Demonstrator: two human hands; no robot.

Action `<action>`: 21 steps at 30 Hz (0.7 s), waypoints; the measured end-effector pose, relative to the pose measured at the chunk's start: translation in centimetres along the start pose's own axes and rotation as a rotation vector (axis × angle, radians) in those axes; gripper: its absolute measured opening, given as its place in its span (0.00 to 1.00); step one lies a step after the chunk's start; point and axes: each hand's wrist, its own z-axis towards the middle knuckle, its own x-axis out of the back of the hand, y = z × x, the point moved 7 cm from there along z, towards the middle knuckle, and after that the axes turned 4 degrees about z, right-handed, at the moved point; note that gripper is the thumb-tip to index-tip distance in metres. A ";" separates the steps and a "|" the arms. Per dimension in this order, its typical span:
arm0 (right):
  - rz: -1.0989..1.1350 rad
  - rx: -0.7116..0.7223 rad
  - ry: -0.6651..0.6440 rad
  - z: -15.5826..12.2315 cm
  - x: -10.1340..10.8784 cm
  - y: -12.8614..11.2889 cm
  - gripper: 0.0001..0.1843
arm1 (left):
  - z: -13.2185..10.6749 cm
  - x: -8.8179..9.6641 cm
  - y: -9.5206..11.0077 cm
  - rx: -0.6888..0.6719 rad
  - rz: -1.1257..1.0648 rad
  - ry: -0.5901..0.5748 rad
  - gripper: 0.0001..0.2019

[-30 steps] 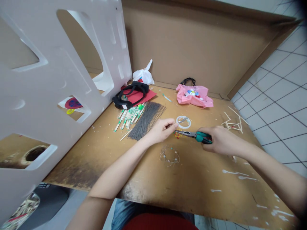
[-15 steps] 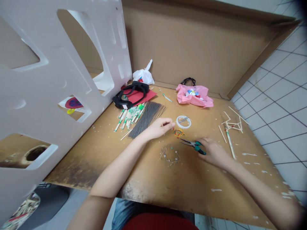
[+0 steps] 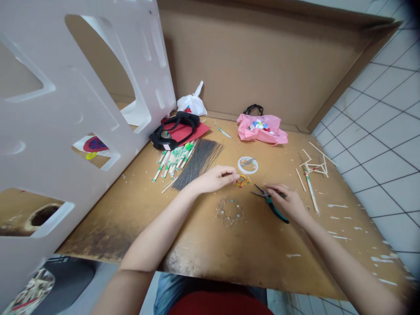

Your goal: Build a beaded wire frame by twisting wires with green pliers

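My left hand point(image 3: 216, 179) is closed in a pinch just left of a small bundle of yellow, red and green strands point(image 3: 242, 181). What its fingertips hold, if anything, is too small to make out. My right hand point(image 3: 288, 202) grips long-nose pliers point(image 3: 269, 202) with green and black handles; their jaws are parted and point left over the table. Below and between the hands lies a ring of thin wire with small beads point(image 3: 229, 211). Beyond the fingertips, a clear round lid or ring point(image 3: 248, 165) holds a few thin metal pieces.
Grey wires point(image 3: 198, 164) and green-wrapped chopsticks point(image 3: 173, 162) lie left, near a black head strap point(image 3: 177, 129) on red paper. A pink bag point(image 3: 262, 131) and white bag point(image 3: 192, 104) stand at the back. A stick frame point(image 3: 315, 169) lies right. A white plastic panel point(image 3: 108, 87) borders the left side.
The pliers have turned in my right hand, with one handle swinging down toward me, and the fingers have moved up over the other. My left hand stays pinched near the coloured strands.
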 end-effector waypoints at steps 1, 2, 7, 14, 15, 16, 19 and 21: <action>0.106 -0.057 -0.027 0.5 0.0 -0.9 0.19 | 0.0 -0.3 0.5 -0.046 0.149 -0.002 0.16; 0.188 -0.087 -0.048 1.0 0.0 -2.0 0.20 | 0.0 -0.7 1.0 -0.088 0.287 -0.007 0.15; 0.356 -0.117 -0.216 2.8 -2.0 -6.4 0.19 | 0.3 -2.8 1.7 -0.130 0.696 -0.054 0.13; 0.501 -0.245 -0.283 3.5 -4.1 -5.4 0.19 | -0.5 -2.6 0.9 -0.085 0.737 0.064 0.17; 0.521 -0.254 -0.277 3.5 -4.1 -5.2 0.19 | -0.7 -2.4 0.5 -0.059 0.705 0.093 0.17; 0.538 -0.265 -0.265 3.5 -4.0 -4.9 0.19 | -1.0 -2.2 -0.1 -0.022 0.667 0.122 0.18; 0.566 -0.291 -0.216 3.5 -3.4 -4.3 0.19 | -1.7 -2.7 -2.7 0.086 0.548 0.101 0.16; 0.562 -0.290 -0.195 3.5 -3.3 -3.9 0.19 | -2.1 -3.8 -4.4 0.101 0.468 0.052 0.13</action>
